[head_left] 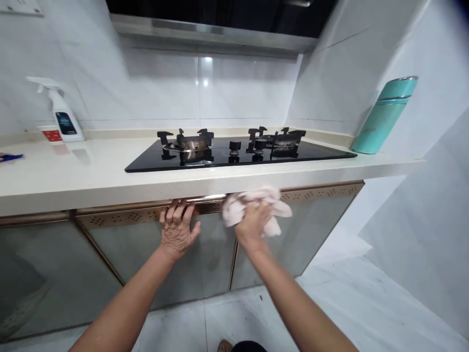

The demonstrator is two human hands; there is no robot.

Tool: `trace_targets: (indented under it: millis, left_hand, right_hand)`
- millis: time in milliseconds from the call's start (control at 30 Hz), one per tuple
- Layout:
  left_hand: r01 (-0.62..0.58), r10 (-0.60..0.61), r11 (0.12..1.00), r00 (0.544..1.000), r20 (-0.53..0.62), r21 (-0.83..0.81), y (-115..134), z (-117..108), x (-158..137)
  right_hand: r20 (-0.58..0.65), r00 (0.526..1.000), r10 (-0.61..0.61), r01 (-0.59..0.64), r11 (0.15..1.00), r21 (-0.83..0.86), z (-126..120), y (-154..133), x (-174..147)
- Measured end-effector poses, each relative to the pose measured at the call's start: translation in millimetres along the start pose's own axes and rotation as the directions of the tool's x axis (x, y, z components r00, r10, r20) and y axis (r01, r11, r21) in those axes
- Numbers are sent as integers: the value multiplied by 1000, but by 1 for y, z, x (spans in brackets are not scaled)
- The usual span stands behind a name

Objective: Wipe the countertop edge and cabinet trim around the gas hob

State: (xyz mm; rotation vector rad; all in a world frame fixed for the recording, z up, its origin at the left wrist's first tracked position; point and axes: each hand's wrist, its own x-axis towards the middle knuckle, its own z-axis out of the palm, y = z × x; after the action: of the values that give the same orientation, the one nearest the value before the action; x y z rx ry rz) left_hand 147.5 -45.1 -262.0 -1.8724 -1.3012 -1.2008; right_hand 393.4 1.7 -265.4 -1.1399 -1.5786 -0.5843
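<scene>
My right hand (255,220) grips a pale pink cloth (234,209), pressed to the top edge of the cabinet doors just under the counter lip; hand and cloth are slightly blurred. To its left, my left hand (179,227) lies with fingers spread on the bronze perforated top rail (135,215) of a cabinet door, holding nothing. The frosted glass door panel (205,259) extends below both hands. Directly above them is the front of the cream counter (176,188).
A black gas stove (220,159) is set into the counter. A white spray bottle (64,115) and a red-and-white cup (50,133) stand at left, near a blue object (12,157). A turquoise flask (383,120) stands at right. The range hood (220,32) overhangs the stove.
</scene>
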Motion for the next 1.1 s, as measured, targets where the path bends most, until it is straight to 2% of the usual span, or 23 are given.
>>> trace_targets:
  millis: [33, 100, 133, 167, 200, 233, 267, 300, 333, 367, 400, 433, 467, 533, 567, 633, 700, 800, 867, 900, 967, 1033, 1100]
  left_hand:
    - [5, -4, 999, 1000, 17, -37, 3, -7, 0]
    - [97, -97, 983, 995, 8, -156, 9, -24, -1]
    - [204, -215, 952, 976, -26, -229, 12, -32, -4]
    - [348, -385, 884, 921, -63, -311, 16, -41, -7]
    - [507, -580, 761, 812, -73, -404, 20, -50, -11]
    - [650, -758, 575, 651, -25, -497, 26, -59, -15]
    - [748, -878, 339, 469, 94, -570, 32, -67, -20]
    - [799, -919, 77, 289, 268, -596, 39, -75, -24]
    - [805, -872, -175, 141, 468, -568, 46, -82, -27]
    - [776, -759, -382, 47, 650, -502, 53, -88, -29]
    - [726, -623, -530, 17, 782, -438, 58, -93, -29]
    - [666, -512, -624, 46, 858, -408, 63, -97, -28]
    - [605, -445, -677, 119, 887, -420, 65, -100, -26]
    - [501, -426, -696, 288, 857, -515, 66, -103, -22]
    - [477, -450, -678, 332, 829, -559, 65, -102, -20]
    - [496, -513, -614, 340, 788, -614, 63, -98, -20]
    - [539, -625, -512, 301, 720, -669, 64, -93, -21]
    - [558, -792, -325, 280, 542, -763, 69, -90, -16]
    - [545, -866, -162, 321, 383, -823, 69, -92, -5]
    - [540, -897, -33, 354, 263, -841, 67, -94, 3]
    - [552, -891, 321, 452, -47, -770, 60, -97, 17]
    - [539, -731, 663, 617, -293, -519, 52, -94, 25]
    - [417, -477, 878, 801, -361, -236, 47, -82, 26]
  right_hand:
    - [-6, 998, 63, -63, 997, -36, 8, -37, -8]
    - [142, 989, -43, 42, 999, 7, 19, -104, -17]
    - [196, 977, -80, 74, 997, 37, 21, -131, -17]
    - [246, 962, -120, 104, 991, 80, 21, -151, -16]
    - [277, 951, -138, 109, 987, 119, 19, -165, -13]
    - [297, 944, -140, 96, 983, 159, 15, -172, -9]
    - [309, 942, -134, 73, 976, 203, 10, -173, -6]
    - [311, 942, -123, 42, 966, 257, 4, -172, -3]
    - [305, 947, -104, 1, 947, 321, -2, -168, -2]
    - [292, 953, -75, -48, 918, 394, -9, -165, -1]
    - [279, 960, -36, -104, 875, 472, -15, -162, -2]
    - [273, 962, 6, -161, 819, 551, -21, -161, -5]
    - [281, 959, 42, -216, 749, 626, -27, -163, -9]
    - [341, 937, 74, -318, 586, 745, -38, -169, -21]
    - [386, 920, 70, -367, 502, 783, -43, -172, -29]
    - [481, 875, 47, -466, 344, 815, -49, -176, -42]
    - [534, 845, 30, -524, 251, 814, -54, -172, -53]
    - [474, 879, 56, -470, 267, 841, -55, -154, -63]
    - [453, 881, 138, -474, 256, 843, -51, -140, -67]
    - [482, 853, 201, -517, 200, 832, -48, -134, -69]
    - [588, 729, 351, -638, 35, 769, -38, -125, -73]
    - [667, 567, 484, -729, -82, 679, -27, -123, -77]
    - [681, 464, 566, -780, -104, 617, -18, -124, -80]
